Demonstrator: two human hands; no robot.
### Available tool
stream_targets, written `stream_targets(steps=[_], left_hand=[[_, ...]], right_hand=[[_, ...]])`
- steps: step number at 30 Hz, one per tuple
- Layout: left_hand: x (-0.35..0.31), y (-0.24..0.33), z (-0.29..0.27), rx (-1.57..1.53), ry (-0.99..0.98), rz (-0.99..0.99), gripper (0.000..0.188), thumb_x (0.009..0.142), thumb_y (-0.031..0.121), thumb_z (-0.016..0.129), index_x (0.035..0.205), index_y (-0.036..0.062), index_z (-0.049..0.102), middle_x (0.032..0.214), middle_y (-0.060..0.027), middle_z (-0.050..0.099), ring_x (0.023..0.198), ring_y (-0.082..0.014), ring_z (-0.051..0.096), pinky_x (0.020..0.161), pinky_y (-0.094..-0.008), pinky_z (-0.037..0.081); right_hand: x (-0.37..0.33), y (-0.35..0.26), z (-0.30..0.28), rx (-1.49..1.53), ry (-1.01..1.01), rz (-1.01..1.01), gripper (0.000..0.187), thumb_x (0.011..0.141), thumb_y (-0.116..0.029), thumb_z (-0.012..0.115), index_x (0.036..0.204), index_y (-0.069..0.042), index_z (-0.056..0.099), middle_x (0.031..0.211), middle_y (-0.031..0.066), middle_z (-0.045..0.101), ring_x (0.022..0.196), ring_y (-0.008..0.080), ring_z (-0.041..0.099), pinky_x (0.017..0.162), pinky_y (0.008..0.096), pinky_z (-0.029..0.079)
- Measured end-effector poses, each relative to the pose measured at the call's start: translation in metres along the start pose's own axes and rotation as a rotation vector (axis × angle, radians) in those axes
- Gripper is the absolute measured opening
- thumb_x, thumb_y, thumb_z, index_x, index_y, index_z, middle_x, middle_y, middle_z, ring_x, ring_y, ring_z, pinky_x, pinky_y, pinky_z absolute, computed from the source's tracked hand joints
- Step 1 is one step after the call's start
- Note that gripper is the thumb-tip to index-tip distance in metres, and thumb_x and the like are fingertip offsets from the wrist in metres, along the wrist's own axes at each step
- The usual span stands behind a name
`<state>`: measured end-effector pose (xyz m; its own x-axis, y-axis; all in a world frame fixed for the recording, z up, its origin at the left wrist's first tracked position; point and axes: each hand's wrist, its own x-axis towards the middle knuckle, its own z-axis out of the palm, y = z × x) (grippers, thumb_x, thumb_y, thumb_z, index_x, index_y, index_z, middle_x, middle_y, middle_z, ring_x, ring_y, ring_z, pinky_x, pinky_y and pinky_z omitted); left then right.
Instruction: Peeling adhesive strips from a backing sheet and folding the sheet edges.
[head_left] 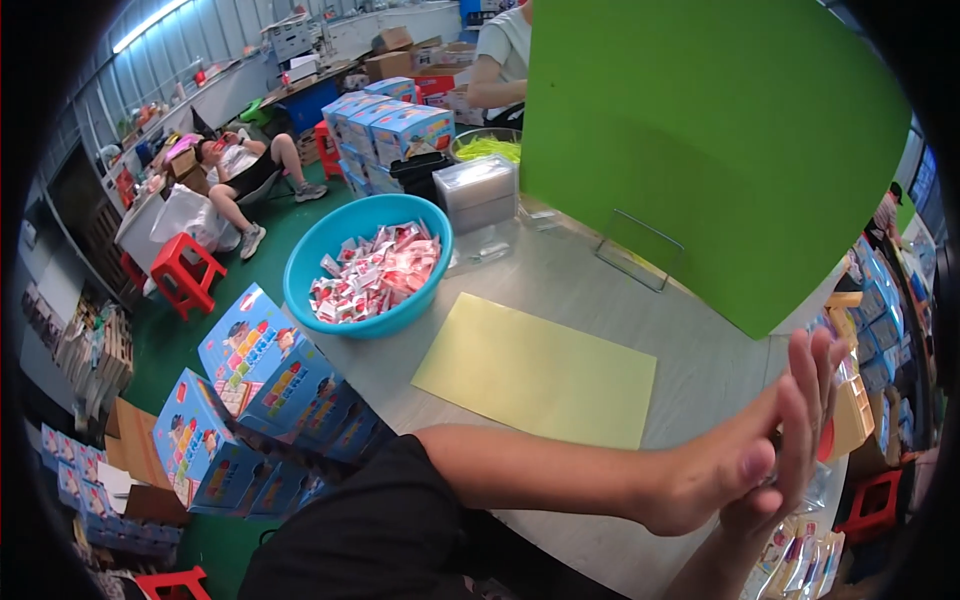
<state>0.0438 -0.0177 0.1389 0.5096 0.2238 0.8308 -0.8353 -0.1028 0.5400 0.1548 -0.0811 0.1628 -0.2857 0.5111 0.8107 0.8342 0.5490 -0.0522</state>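
Observation:
At the right side of the table, my left hand [712,468] and my right hand [793,440] meet with their palms toward each other. Their fingers are stretched out and overlap, and no object shows between them. My left forearm crosses in front of a pale yellow sheet [540,370] lying flat on the table. Beyond the sheet, to the left, stands a turquoise basin [300,285] with many small red-and-white packets [370,275] in it. A large green board [700,150] rises behind the sheet, with a wire stand [640,250] at its lower edge.
Clear plastic containers [478,195] stand beside the basin. Blue printed cartons [270,360] are stacked at the left, more [400,130] behind. Wrapped packs [800,555] lie at the lower right. A red stool [185,272] and a reclining person [250,165] are on the left; another person [500,65] is behind the board.

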Motion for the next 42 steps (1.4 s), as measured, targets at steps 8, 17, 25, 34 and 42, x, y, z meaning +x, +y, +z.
stream_targets(steps=[8, 17, 25, 34, 42], left_hand=[[0.017, 0.035, -0.033, -0.013, 0.073, 0.156, 0.098, 0.093, 0.072, 0.009, 0.149, -0.0038, -0.018, 0.16, -0.0267, 0.0, 0.15, -0.0336, 0.002, 0.12, -0.0471, 0.001], [0.004, -0.022, -0.003, -0.16, 0.077, 0.052, 0.081, 0.101, 0.057, 0.021, 0.154, 0.0022, -0.007, 0.159, -0.0206, 0.015, 0.149, -0.029, 0.012, 0.12, -0.041, 0.008], [0.0, 0.01, 0.002, -0.394, 0.033, -0.022, 0.073, 0.103, 0.049, 0.021, 0.155, 0.0028, 0.0, 0.154, -0.0198, 0.027, 0.144, -0.0255, 0.024, 0.119, -0.0345, 0.015], [-0.002, 0.002, 0.01, -0.573, 0.033, -0.162, 0.079, 0.101, 0.059, 0.016, 0.155, 0.0045, -0.002, 0.146, -0.0193, 0.036, 0.138, -0.0249, 0.032, 0.118, -0.039, 0.016], [-0.004, -0.018, 0.019, -0.223, 0.028, 0.03, 0.089, 0.098, 0.066, 0.021, 0.153, -0.0021, 0.003, 0.128, -0.0193, 0.043, 0.13, -0.0299, 0.036, 0.113, -0.0431, 0.02]], right_hand=[[-0.007, -0.024, 0.046, 0.152, 0.043, -0.108, 0.077, 0.101, -0.058, 0.024, 0.147, 0.003, 0.031, 0.144, 0.039, 0.035, 0.134, 0.0529, 0.037, 0.108, 0.0553, 0.029], [0.003, -0.056, 0.004, -0.085, -0.17, -0.129, 0.055, 0.102, -0.041, 0.027, 0.121, -0.001, 0.06, 0.127, 0.0288, 0.059, 0.123, 0.0424, 0.055, 0.106, 0.0529, 0.04], [0.001, -0.045, 0.006, -0.04, 0.036, -0.143, 0.049, 0.103, -0.038, 0.029, 0.104, 0.002, 0.058, 0.114, 0.0261, 0.065, 0.112, 0.0424, 0.063, 0.103, 0.0546, 0.043], [-0.016, -0.007, 0.005, 0.077, 0.348, -0.178, 0.061, 0.1, -0.058, 0.024, 0.107, -0.003, 0.049, 0.096, 0.0173, 0.065, 0.085, 0.0352, 0.068, 0.085, 0.0526, 0.053], [-0.018, -0.009, -0.002, 0.249, 0.329, -0.021, 0.064, 0.098, -0.065, 0.029, 0.085, -0.005, 0.046, 0.065, 0.007, 0.046, 0.057, 0.0186, 0.047, 0.062, 0.0376, 0.046]])
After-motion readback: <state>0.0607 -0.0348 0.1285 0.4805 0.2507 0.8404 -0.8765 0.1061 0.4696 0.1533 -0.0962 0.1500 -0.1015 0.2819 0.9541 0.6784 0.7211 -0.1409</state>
